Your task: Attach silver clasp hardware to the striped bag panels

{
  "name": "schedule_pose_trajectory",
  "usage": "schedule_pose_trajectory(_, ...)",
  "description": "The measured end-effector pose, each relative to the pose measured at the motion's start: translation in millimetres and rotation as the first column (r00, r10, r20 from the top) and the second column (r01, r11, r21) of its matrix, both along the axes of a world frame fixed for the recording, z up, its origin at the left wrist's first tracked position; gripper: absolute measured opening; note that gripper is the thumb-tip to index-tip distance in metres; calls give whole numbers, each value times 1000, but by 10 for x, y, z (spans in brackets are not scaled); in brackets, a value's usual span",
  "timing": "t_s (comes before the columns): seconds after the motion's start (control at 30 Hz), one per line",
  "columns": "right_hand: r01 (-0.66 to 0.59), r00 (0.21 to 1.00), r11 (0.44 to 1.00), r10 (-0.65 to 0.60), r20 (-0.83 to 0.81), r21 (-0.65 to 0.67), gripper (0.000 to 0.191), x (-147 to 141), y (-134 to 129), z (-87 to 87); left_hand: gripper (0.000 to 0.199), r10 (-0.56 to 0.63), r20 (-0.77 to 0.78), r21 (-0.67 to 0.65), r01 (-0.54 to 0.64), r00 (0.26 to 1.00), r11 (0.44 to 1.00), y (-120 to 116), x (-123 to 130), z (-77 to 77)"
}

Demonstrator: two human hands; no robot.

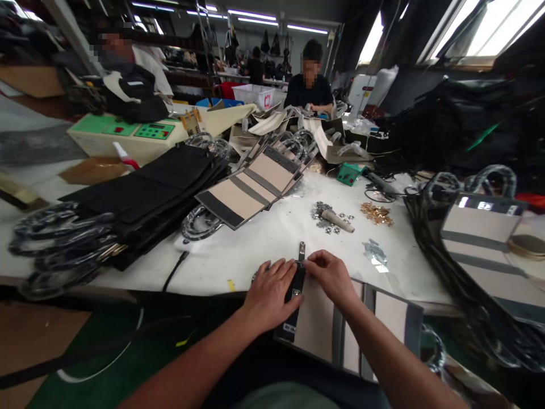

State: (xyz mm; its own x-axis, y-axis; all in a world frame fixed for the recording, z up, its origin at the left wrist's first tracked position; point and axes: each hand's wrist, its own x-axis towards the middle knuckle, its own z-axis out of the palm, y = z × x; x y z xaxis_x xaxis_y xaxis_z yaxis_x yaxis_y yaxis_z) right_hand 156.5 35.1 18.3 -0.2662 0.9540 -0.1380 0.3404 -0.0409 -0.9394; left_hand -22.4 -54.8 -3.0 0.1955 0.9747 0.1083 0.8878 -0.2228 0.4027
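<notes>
A beige panel with dark bands (315, 312) lies at the table's front edge, partly over my lap. My left hand (270, 295) rests flat on its dark end strip, fingers stretched out and thumb apart. At the strip's far end, my right hand (330, 275) has thumb and fingertips pinched together; what they hold is too small to make out. Just beyond the fingertips a small metal plate (302, 250) sticks out from the strip. Metal fittings (295, 293) show on the strip beside my left hand. My right forearm covers part of the panel.
Silver metal pieces (322, 211) surround a tapered stick (338, 220); gold pieces (377, 213) and flat plates (374, 251) lie to the right. Black panels (157, 182) and beige panels (251, 184) are stacked left, more beige panels (477, 238) right. Co-workers (310, 91) sit behind.
</notes>
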Motion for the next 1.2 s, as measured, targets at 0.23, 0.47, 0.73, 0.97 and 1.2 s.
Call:
schedule_pose_trajectory(0.23, -12, 966, 991, -22, 257, 130, 18, -148, -68, -36, 66, 1, 30, 31, -2, 1000, 1000, -21, 3, -9)
schedule_pose_trajectory(0.47, -75, 910, 976, -17, 414, 206, 17, -151, -131, -72, 65, 0, 40, 54, -2, 999, 999, -28, -7, -10)
schedule_pose_trajectory(0.73, -127, 872, 940, -47, 487, 318, 18, -113, -183, -167, 61, 5, 43, 57, -7, 999, 998, -4, -2, -8)
schedule_pose_trajectory(0.97, -118, 893, 914, -73, 444, 389, 20, -113, -270, -194, 60, 18, 16, 52, -19, 1000, 998, 20, -6, 17)
schedule_pose_trajectory(1.2, -145, 879, 898, -76, 470, 416, 13, -91, -284, -191, 58, 49, -24, 45, -48, 999, 998, 34, 27, 64)
